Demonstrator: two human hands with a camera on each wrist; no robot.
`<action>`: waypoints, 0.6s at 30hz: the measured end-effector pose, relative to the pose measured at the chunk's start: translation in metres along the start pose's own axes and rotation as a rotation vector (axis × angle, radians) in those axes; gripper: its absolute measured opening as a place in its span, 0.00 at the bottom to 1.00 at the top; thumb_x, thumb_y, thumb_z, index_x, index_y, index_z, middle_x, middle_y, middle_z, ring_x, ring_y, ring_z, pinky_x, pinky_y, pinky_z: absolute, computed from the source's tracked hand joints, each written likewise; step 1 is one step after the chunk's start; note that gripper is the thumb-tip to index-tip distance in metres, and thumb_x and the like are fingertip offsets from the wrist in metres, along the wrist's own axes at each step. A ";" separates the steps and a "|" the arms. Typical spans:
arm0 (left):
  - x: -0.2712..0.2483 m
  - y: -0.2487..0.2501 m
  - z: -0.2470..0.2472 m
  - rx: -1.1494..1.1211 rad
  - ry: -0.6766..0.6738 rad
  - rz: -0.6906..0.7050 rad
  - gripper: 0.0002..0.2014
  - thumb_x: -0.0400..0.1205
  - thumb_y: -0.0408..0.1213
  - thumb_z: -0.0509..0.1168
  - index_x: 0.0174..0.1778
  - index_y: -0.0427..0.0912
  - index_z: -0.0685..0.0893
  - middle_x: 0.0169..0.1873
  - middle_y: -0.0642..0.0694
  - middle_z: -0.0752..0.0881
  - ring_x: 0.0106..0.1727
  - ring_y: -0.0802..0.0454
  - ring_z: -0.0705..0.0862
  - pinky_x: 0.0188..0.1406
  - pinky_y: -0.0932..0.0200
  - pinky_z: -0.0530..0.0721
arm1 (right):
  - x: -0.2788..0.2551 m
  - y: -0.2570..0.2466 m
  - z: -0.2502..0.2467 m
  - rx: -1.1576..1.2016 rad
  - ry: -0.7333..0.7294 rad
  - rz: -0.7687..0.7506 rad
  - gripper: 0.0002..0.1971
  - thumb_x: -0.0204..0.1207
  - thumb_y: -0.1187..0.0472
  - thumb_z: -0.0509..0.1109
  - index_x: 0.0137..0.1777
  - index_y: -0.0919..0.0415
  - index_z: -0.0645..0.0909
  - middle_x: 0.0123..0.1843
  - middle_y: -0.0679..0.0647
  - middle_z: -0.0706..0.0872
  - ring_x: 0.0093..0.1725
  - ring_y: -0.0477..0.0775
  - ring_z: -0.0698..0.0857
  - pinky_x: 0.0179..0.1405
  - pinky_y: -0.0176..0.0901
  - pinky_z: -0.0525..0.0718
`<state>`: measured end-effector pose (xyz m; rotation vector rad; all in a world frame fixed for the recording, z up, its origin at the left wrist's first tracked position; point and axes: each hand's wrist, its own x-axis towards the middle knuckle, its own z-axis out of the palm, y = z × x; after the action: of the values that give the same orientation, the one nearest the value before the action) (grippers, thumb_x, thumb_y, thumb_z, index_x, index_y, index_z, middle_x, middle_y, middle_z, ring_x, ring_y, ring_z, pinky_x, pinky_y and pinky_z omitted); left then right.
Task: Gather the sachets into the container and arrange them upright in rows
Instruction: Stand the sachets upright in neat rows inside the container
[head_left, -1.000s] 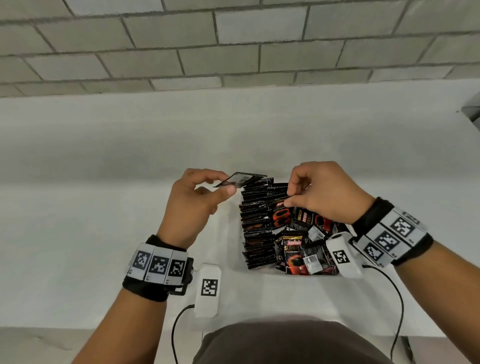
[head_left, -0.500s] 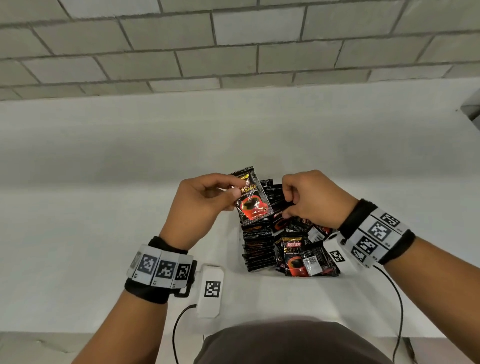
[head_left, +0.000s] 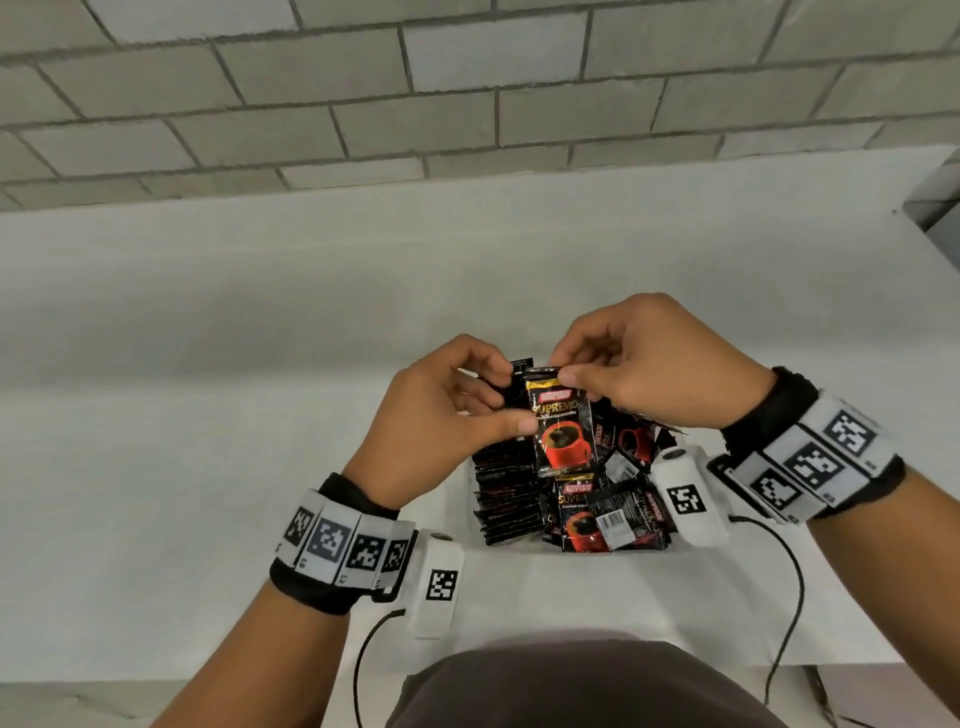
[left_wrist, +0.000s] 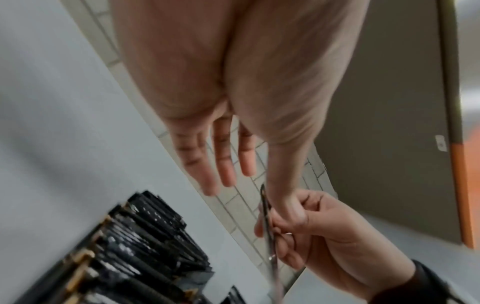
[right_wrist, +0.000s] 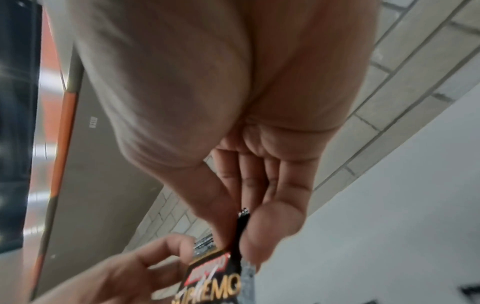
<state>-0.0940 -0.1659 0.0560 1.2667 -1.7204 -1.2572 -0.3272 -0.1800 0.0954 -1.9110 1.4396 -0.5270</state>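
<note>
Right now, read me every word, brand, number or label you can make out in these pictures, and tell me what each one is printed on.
"SUPREMO": on the held sachet, pinched by left hand and right hand.
Red brand banner above it: too blurred to read.
"KOPIKO": on the loose front sachet in the container.
"OPIKO", cut off: on the sachet behind the held one.
Barcode labels: digits too small.
Wristband markers: patterns only, no text.
Upright row of sachets: print unreadable.

- sachet (head_left: 562, 422) I'm pinching: glossy black foil-like film, printed
- packed sachets (head_left: 506, 493): same shiny film
- table (head_left: 208, 415): smooth matt white
- wall (head_left: 415, 78): rough matt grey block
- my wristbands (head_left: 343, 540): black cloth
</note>
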 end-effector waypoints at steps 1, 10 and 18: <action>-0.003 -0.001 -0.001 0.152 -0.040 0.025 0.33 0.63 0.47 0.89 0.63 0.57 0.82 0.64 0.56 0.83 0.65 0.54 0.83 0.67 0.48 0.85 | 0.000 0.003 -0.002 -0.005 0.018 0.018 0.05 0.75 0.63 0.80 0.44 0.50 0.91 0.34 0.44 0.91 0.34 0.39 0.89 0.38 0.32 0.85; -0.025 -0.035 0.014 0.751 -0.328 0.080 0.67 0.60 0.63 0.84 0.87 0.66 0.44 0.87 0.63 0.40 0.88 0.51 0.30 0.86 0.39 0.44 | 0.000 0.024 0.015 -0.080 0.005 0.048 0.08 0.70 0.65 0.80 0.38 0.52 0.87 0.29 0.39 0.87 0.32 0.38 0.87 0.35 0.26 0.82; -0.015 -0.040 0.018 0.735 -0.227 0.110 0.61 0.65 0.60 0.80 0.89 0.61 0.48 0.88 0.58 0.49 0.90 0.45 0.38 0.86 0.32 0.55 | 0.005 0.031 0.036 -0.318 -0.164 -0.060 0.07 0.71 0.67 0.78 0.37 0.56 0.85 0.40 0.43 0.84 0.36 0.38 0.79 0.42 0.40 0.83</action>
<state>-0.0925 -0.1487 0.0130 1.4213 -2.5141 -0.7307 -0.3224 -0.1798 0.0481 -2.1943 1.4279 -0.1685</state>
